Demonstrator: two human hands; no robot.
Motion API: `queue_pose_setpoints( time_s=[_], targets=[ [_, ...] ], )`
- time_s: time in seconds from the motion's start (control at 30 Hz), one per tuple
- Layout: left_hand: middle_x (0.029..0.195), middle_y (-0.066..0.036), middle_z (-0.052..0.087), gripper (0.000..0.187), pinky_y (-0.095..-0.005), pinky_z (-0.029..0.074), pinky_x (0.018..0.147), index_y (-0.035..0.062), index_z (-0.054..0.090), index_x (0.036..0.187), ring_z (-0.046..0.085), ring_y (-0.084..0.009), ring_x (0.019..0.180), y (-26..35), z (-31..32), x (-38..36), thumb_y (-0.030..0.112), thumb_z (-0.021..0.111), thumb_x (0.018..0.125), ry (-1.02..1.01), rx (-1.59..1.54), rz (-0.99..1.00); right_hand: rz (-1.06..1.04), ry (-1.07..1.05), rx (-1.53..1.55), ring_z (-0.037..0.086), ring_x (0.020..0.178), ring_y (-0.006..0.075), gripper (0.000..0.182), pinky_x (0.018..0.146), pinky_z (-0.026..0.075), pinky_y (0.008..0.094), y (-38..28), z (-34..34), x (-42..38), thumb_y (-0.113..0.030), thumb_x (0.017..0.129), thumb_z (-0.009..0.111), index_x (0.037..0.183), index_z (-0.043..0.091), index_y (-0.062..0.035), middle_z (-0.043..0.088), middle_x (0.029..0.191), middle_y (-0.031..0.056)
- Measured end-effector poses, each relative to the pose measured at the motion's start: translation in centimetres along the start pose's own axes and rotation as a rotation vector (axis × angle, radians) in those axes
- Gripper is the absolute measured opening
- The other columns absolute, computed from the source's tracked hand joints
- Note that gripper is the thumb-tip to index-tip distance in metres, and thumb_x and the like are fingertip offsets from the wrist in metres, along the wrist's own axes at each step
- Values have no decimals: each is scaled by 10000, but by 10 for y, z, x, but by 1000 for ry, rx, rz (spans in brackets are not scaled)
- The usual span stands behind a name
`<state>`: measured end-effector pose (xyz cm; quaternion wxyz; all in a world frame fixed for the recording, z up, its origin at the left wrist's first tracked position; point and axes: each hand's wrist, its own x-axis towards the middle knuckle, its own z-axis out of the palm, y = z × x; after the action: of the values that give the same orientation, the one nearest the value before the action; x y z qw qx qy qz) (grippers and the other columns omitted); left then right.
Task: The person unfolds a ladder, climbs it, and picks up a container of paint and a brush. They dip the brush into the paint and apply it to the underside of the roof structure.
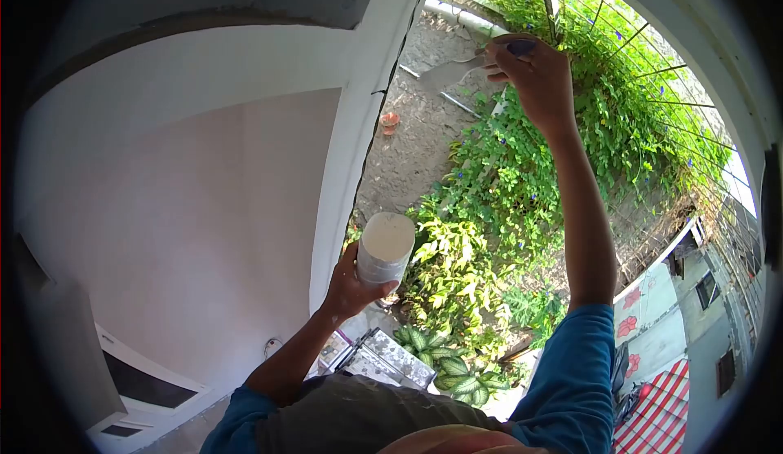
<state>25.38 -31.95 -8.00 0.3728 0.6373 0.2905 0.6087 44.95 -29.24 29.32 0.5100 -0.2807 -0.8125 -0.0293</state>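
My left hand [352, 285] is wrapped round a white cylindrical tub [379, 270] and holds it upright at chest height. Pale, smooth paste [388, 237] shows at the tub's top. Raised high on the right, my right hand [532, 70] is closed round the dark handle of a putty knife [450, 73]. Its wide, thin blade points left toward the white frame [371, 54], apart from it as far as I can tell. The blade looks faint against the bright ground behind it.
A dark cable [377, 128] runs along the frame's edge. Beyond the opening are green plants [522, 177], a wire grille [677, 70] and orange pots [390, 123] on the ground. Below stand a speckled box-like surface [387, 360] and a red-striped cloth [652, 413].
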Motion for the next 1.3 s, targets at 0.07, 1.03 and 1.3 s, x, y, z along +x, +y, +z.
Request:
queue_pose_setpoints(
  time_s=[0.07, 1.03, 1.3],
  targets=[
    [1210, -147, 623, 825, -411, 545, 928, 42, 469, 1346, 652, -275, 1101, -8, -1, -5, 273, 926, 698, 0, 45, 12, 165, 40, 168, 748, 846, 195, 212, 731, 654, 318, 19, 4, -40, -114, 958, 684, 1086, 704, 53, 749, 946, 136],
    [1210, -141, 640, 924, -407, 529, 954, 54, 456, 1364, 639, -263, 1127, -29, 68, -4, 253, 979, 629, -384, 77, 40, 565, -122, 41, 743, 828, 145, 201, 719, 614, 278, 29, 8, -255, -155, 899, 786, 1021, 729, -6, 757, 894, 89],
    [1251, -151, 611, 952, -411, 526, 963, 52, 445, 1382, 624, -267, 1152, -34, 67, -2, 302, 978, 634, -393, 55, 45, 559, -200, -50, 744, 810, 144, 265, 743, 607, 288, 25, 29, -255, -189, 850, 839, 988, 724, 6, 754, 851, 92]
  ],
)
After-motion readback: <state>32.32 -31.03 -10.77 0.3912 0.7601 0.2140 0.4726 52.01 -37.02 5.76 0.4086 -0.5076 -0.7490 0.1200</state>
